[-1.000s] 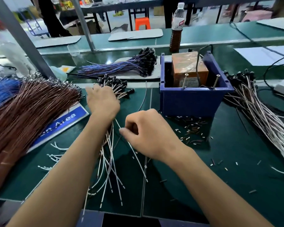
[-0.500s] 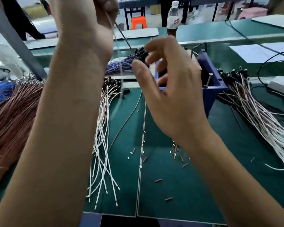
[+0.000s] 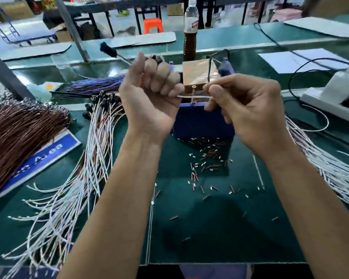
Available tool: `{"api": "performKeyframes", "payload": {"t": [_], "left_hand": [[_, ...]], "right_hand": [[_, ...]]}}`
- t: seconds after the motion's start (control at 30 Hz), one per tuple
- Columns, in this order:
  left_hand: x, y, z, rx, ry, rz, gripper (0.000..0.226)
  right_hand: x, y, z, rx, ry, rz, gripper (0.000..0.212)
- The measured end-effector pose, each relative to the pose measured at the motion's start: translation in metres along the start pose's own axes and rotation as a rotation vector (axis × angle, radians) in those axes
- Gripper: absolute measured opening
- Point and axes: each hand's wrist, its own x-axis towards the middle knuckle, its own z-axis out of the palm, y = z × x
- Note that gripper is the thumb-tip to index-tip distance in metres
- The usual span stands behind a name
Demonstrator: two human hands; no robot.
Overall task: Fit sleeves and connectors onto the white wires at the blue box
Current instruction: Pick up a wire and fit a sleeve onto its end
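Observation:
My left hand (image 3: 149, 97) is raised in front of the blue box (image 3: 201, 121), fingers curled round one white wire (image 3: 191, 96). The wire's black connector end (image 3: 106, 48) sticks up to the left above the fist. My right hand (image 3: 248, 109) pinches the wire's other end between thumb and fingers, close to an upright metal pin (image 3: 193, 93) on the box's front rim. A copper-coloured block (image 3: 197, 75) sits inside the box. Small brown and white sleeves (image 3: 208, 158) lie scattered on the green mat below the box.
A fan of white wires with black connectors (image 3: 93, 150) lies left of my arms, another white bundle (image 3: 330, 158) on the right. Brown wires (image 3: 18, 129) pile at far left, purple ones (image 3: 95, 85) behind. A bottle (image 3: 190, 31) stands behind the box, a grey device (image 3: 334, 93) at right.
Both hands came down from high in front of the camera to the blue box's front rim. The wire now spans between them and my right hand has closed on its end.

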Motion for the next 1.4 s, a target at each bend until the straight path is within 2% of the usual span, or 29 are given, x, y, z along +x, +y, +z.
{"api": "performKeyframes", "payload": {"t": [0.03, 0.1, 0.23, 0.33, 0.5, 0.57, 0.7, 0.83, 0.93, 1.07, 1.17, 1.27, 1.33, 1.4], "left_hand": [[-0.003, -0.01, -0.008, -0.093, -0.133, -0.036, 0.047], [-0.008, -0.022, -0.025, -0.173, -0.3, -0.159, 0.043], [-0.01, -0.043, -0.052, -0.112, -0.421, -0.211, 0.041], [-0.011, -0.047, -0.059, -0.119, -0.474, -0.252, 0.036], [-0.007, -0.031, -0.084, -0.396, -0.399, -0.218, 0.031], [-0.007, -0.028, -0.089, -0.329, -0.386, -0.222, 0.034], [-0.007, -0.03, -0.089, -0.033, -0.38, -0.262, 0.041], [-0.011, -0.037, -0.077, 0.186, -0.51, -0.335, 0.047], [-0.018, -0.051, -0.062, 0.209, -0.583, -0.341, 0.035], [-0.025, -0.069, -0.042, 0.193, -0.531, -0.261, 0.007], [-0.027, -0.077, -0.037, 0.25, -0.433, -0.21, 0.032], [-0.027, -0.088, -0.035, 0.501, -0.25, -0.164, 0.036], [-0.026, -0.096, -0.037, 0.653, -0.138, -0.115, 0.026], [-0.026, -0.101, -0.038, 0.808, -0.106, 0.016, 0.015]], "right_hand": [[-0.003, 0.008, -0.006, -0.01, -0.01, 0.037, 0.011], [-0.008, 0.022, -0.015, -0.037, -0.036, 0.115, 0.006], [-0.022, 0.042, -0.02, -0.058, -0.109, 0.122, 0.003], [-0.033, 0.052, -0.019, -0.075, -0.136, 0.126, 0.006], [-0.036, 0.06, -0.019, -0.187, -0.105, 0.15, 0.013], [-0.037, 0.06, -0.016, -0.237, -0.089, 0.151, 0.009], [-0.038, 0.06, -0.012, -0.321, -0.03, 0.101, 0.003], [-0.037, 0.06, -0.012, -0.357, -0.043, 0.079, 0.002], [-0.038, 0.059, -0.008, -0.386, -0.061, 0.084, 0.002], [-0.038, 0.059, -0.005, -0.37, -0.058, 0.107, 0.004], [-0.039, 0.058, -0.005, -0.354, -0.03, 0.117, 0.005], [-0.039, 0.058, -0.004, -0.372, 0.016, 0.103, 0.007], [-0.038, 0.059, -0.005, -0.369, 0.033, 0.099, 0.007], [-0.038, 0.059, -0.005, -0.363, 0.03, 0.089, 0.01]]}}
